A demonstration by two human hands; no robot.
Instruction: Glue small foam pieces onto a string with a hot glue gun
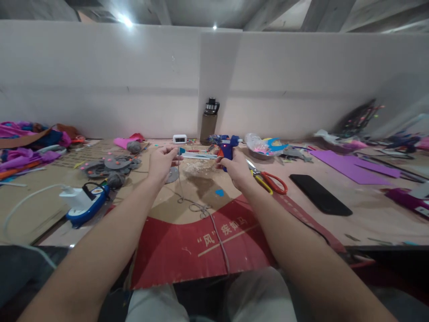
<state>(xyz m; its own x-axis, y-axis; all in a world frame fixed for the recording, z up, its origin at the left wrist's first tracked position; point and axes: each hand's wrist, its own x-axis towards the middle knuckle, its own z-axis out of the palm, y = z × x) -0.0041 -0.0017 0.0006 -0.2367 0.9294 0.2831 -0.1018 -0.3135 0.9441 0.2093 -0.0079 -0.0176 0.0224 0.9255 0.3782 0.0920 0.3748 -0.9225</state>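
My right hand (235, 168) is wrapped round the grip of a blue glue gun (228, 146) whose nozzle points left. My left hand (162, 162) pinches a small blue piece (181, 151) at its fingertips, level with the nozzle. A grey string (197, 206) hangs down from the left hand and lies in loops on the cardboard sheet (187, 241) in front of me. A small blue scrap (219, 192) lies on the cardboard between my forearms.
Red and yellow scissors (270, 181) and a black phone (320, 194) lie right of my right hand. A dark bottle (209, 121) and a small white clock (179, 139) stand by the wall. Grey felt discs (112, 166), a blue power strip (85, 203) and purple sheets (348, 166) surround me.
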